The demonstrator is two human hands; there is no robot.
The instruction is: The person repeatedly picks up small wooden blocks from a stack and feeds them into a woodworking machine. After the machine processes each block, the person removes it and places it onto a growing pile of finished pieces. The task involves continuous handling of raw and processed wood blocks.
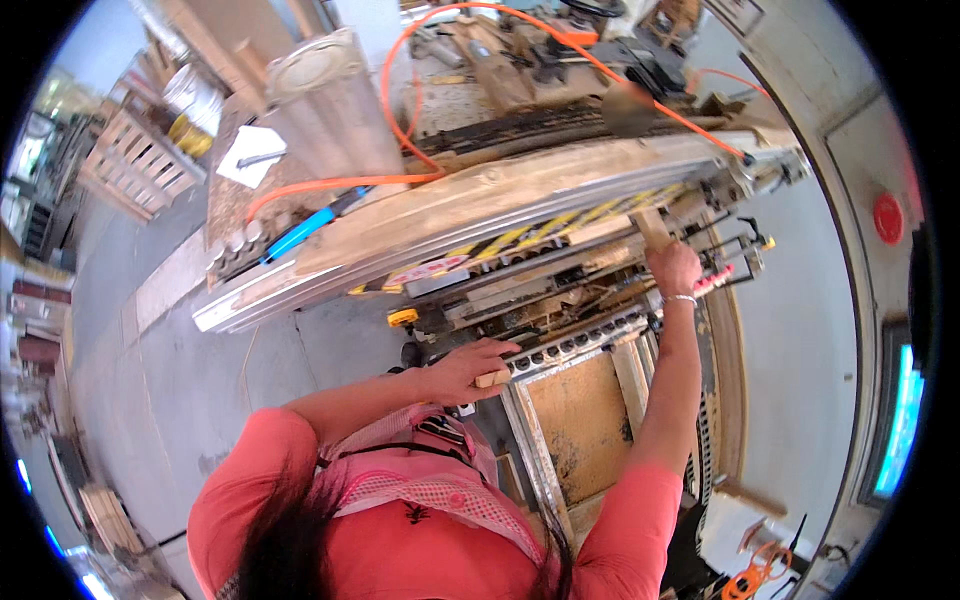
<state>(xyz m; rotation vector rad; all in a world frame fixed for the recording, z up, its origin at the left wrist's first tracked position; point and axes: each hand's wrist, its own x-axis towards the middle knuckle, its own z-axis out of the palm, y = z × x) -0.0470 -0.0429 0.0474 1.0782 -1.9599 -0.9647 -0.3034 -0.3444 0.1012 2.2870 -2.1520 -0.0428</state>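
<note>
Over the machine bed at the right, my right hand point(675, 268) is closed round a short flat piece of wood point(653, 229), which juts out past the fingers toward the yellow-and-black striped strip point(560, 229). My left hand point(468, 370) is at the left end of a row of black rollers point(567, 347) in a pale rail. Its fingers are bent about a small wooden block point(492, 379), whose end shows beside the palm. Part of that block is hidden under the hand.
A long wooden beam point(470, 200) runs across behind the machine. On the bench beyond lie an orange hose point(400, 60), a blue-handled tool point(315, 225) and white paper point(250, 155). A framed brown panel point(575, 425) lies below the rollers. A screen point(905, 420) stands at far right.
</note>
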